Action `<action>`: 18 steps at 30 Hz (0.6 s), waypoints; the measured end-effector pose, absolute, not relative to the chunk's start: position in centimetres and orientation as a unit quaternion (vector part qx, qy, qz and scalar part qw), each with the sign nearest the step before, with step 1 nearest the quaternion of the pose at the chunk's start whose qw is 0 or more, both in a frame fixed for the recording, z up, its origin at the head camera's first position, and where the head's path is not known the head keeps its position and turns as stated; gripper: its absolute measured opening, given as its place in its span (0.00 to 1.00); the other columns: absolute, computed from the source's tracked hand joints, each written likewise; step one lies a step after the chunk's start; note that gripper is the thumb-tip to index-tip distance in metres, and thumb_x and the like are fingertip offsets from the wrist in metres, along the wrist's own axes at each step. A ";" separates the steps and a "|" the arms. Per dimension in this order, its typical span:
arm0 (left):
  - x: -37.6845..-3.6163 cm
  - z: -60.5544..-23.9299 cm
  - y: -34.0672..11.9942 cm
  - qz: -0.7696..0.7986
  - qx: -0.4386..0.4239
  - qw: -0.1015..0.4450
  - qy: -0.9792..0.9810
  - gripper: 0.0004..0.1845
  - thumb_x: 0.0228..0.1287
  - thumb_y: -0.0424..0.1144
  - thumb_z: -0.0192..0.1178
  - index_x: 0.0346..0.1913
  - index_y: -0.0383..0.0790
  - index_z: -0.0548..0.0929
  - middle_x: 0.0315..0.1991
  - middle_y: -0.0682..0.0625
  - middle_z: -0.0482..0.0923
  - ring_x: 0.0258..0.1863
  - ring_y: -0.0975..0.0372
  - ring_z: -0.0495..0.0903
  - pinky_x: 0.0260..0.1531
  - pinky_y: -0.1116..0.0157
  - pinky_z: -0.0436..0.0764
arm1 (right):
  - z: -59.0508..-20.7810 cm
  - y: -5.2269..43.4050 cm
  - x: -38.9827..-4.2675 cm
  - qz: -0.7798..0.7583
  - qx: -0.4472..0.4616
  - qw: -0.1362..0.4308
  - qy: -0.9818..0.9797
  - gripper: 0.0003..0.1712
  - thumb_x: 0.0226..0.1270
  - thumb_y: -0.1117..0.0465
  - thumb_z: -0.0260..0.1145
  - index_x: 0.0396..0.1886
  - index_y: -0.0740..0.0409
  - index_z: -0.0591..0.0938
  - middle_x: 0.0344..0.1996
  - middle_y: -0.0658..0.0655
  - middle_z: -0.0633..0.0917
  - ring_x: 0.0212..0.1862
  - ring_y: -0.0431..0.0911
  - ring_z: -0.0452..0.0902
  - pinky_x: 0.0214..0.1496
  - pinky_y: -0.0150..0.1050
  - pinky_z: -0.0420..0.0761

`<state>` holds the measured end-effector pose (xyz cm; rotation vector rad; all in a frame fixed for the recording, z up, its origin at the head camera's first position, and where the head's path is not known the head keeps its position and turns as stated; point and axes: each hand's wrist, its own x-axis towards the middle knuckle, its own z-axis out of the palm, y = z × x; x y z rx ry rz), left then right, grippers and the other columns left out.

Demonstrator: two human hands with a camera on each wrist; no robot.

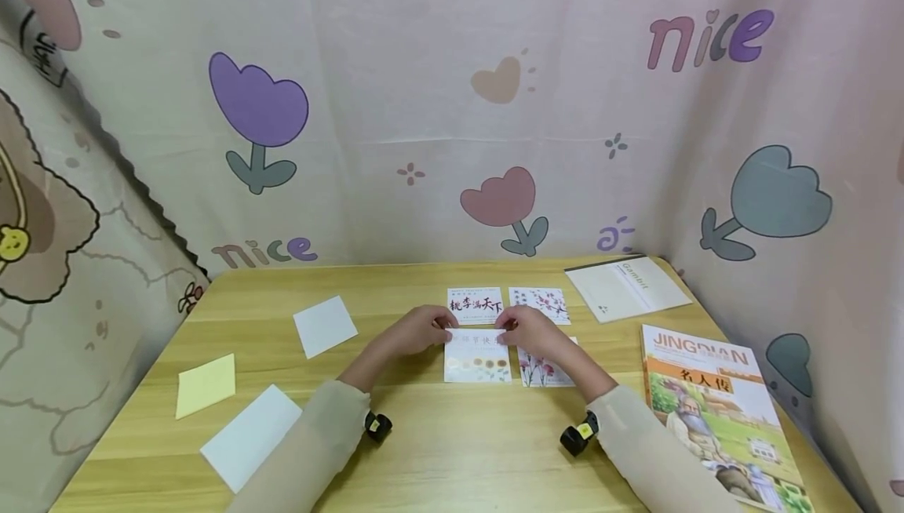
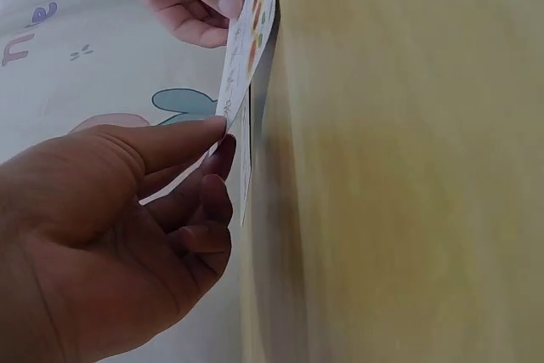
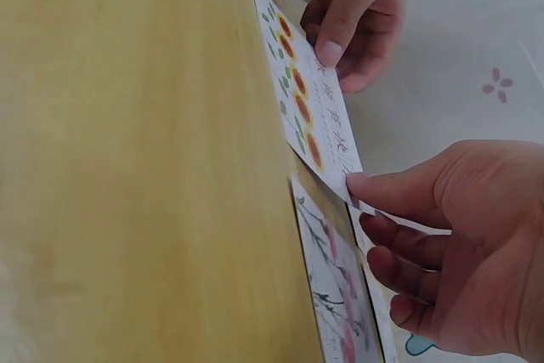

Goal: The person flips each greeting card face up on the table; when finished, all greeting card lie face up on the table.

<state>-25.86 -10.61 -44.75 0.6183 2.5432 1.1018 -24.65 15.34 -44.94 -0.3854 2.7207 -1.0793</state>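
A white card with a row of sunflowers is held between both hands at its far corners. My left hand pinches one corner; in the left wrist view the left thumb lies on the card's face. The opposite corner is pinched by my right hand, its thumb on top. Just behind is a card with large red characters. A card with red blossoms lies to its right, and a card with pink flowers lies partly under the right forearm.
At the right are a pale notebook marked Gambit and an illustrated book. On the left lie a white square paper, a yellow paper and a larger white sheet. A patterned curtain hangs behind the wooden table.
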 end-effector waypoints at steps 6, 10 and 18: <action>-26.3 -45.1 -10.5 0.361 0.230 0.151 0.891 0.05 0.69 0.33 0.63 0.45 0.43 0.84 0.41 0.53 0.81 0.40 0.59 0.75 0.48 0.60 0.78 | -45.3 15.3 -25.0 -0.355 -0.118 0.095 0.922 0.05 0.65 0.63 0.72 0.38 0.51 0.85 0.35 0.50 0.82 0.38 0.45 0.75 0.47 0.40 0.77; -26.6 -45.2 -10.3 0.354 0.242 0.152 0.890 0.05 0.68 0.33 0.64 0.44 0.43 0.85 0.40 0.53 0.81 0.40 0.60 0.75 0.50 0.59 0.78 | -45.4 15.3 -25.1 -0.357 -0.117 0.089 0.923 0.05 0.64 0.64 0.72 0.38 0.51 0.85 0.34 0.50 0.82 0.38 0.45 0.75 0.47 0.40 0.77; -27.1 -45.4 -10.2 0.343 0.248 0.150 0.893 0.04 0.68 0.33 0.65 0.43 0.42 0.84 0.40 0.53 0.81 0.40 0.61 0.75 0.50 0.59 0.78 | -45.4 15.2 -25.1 -0.347 -0.114 0.083 0.927 0.06 0.64 0.63 0.73 0.39 0.51 0.86 0.36 0.49 0.82 0.39 0.44 0.75 0.48 0.41 0.78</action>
